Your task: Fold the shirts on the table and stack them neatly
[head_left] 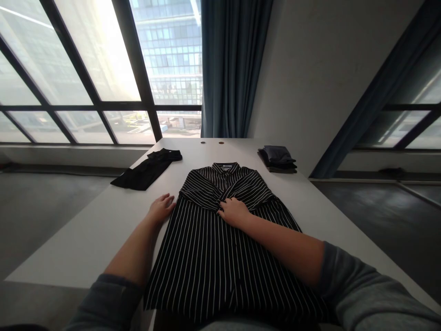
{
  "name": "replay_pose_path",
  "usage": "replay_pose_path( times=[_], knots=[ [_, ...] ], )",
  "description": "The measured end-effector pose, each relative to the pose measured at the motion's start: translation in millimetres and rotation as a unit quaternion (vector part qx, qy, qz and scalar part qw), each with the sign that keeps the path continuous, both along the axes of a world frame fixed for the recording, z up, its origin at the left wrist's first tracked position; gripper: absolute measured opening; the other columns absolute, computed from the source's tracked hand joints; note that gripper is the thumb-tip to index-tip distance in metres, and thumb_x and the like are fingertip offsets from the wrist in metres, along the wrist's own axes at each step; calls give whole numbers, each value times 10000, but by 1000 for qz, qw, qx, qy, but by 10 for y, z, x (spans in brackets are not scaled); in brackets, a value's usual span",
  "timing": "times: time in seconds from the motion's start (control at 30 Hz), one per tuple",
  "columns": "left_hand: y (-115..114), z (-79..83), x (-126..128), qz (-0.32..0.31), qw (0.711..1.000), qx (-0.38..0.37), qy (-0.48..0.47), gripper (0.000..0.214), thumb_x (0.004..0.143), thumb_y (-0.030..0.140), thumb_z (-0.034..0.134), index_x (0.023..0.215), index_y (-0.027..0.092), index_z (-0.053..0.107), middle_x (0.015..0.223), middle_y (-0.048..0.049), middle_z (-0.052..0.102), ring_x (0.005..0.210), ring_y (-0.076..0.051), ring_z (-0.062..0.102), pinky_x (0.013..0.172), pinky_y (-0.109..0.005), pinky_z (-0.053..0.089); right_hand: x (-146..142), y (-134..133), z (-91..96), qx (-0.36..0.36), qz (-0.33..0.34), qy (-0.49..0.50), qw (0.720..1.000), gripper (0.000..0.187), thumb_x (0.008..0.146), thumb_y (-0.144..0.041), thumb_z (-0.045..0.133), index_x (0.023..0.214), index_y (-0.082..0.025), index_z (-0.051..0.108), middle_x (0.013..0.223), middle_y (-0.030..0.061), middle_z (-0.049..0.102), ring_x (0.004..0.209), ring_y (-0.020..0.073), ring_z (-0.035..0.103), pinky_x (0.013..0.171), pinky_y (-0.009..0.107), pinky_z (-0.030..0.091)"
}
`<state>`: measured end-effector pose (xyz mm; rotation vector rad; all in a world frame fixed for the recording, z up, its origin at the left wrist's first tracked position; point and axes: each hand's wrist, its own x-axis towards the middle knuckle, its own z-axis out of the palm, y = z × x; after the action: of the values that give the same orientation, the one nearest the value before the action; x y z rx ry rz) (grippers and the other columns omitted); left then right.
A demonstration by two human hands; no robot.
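A black shirt with white stripes (206, 248) lies front up, its collar at the far end and its hem towards me. Both sleeves are folded inward across the chest, and their cuffs meet near the middle. My right hand (234, 212) is on the cuffs, fingers bent and closed on the sleeve fabric; part of the grip is hidden beneath the hand. Beside the shirt's left edge, my left hand (161, 208) rests near the side fold with its fingers stretched out and nothing held.
The shirt is spread on a white table (93, 234). A dark folded garment (146, 170) lies at the back left. A stack of folded dark clothes (277, 159) sits at the back right. Two small round fittings (221, 143) are near the far edge, before a blue curtain (230, 69).
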<state>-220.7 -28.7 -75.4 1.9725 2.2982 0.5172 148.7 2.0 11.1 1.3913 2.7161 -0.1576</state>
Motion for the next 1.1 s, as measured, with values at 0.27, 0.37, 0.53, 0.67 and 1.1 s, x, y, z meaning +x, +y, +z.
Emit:
replay_pose_path(
  times=[0.27,0.37,0.53,0.67,1.1],
  knots=[
    [-25,56,118,9,999,-23,26,511,1020,519,479,1438,271,636,1598,-85,516,1507,-304,432,1256,-488,311,127,-25,-489,-54,-35,55,996,792,1040,-686,174,1704,-255,139,1764,75,-9,1631,313,-2,1257,652,-15],
    [-58,107,247,21,1000,-1,22,528,1040,512,444,1471,248,594,1600,-88,512,1482,-292,461,1249,-487,321,117,-37,-543,-37,-46,74,995,741,1060,-649,167,1694,-269,205,1766,68,41,1632,303,29,1259,651,-12],
    [-17,283,611,-41,995,57,64,511,1056,480,415,1469,233,585,1594,-73,514,1468,-266,468,1232,-423,362,317,249,-434,13,-28,142,989,680,1078,-611,155,1659,-306,331,1755,35,183,1629,308,63,1278,595,95],
    [275,467,965,-84,991,18,102,541,1074,500,336,1467,230,591,1629,-90,470,1497,-272,432,1230,-447,355,733,893,-331,85,-60,106,989,620,1083,-505,264,1597,-225,467,1724,71,289,1617,322,118,1288,534,116],
    [1526,276,1194,49,984,-165,51,795,935,795,212,1656,459,222,1772,-55,76,1585,-522,46,1127,-861,83,1118,2089,-769,-3,-216,18,976,750,1029,-690,223,1689,-335,201,1771,76,77,1623,327,103,1286,547,94]
  ],
)
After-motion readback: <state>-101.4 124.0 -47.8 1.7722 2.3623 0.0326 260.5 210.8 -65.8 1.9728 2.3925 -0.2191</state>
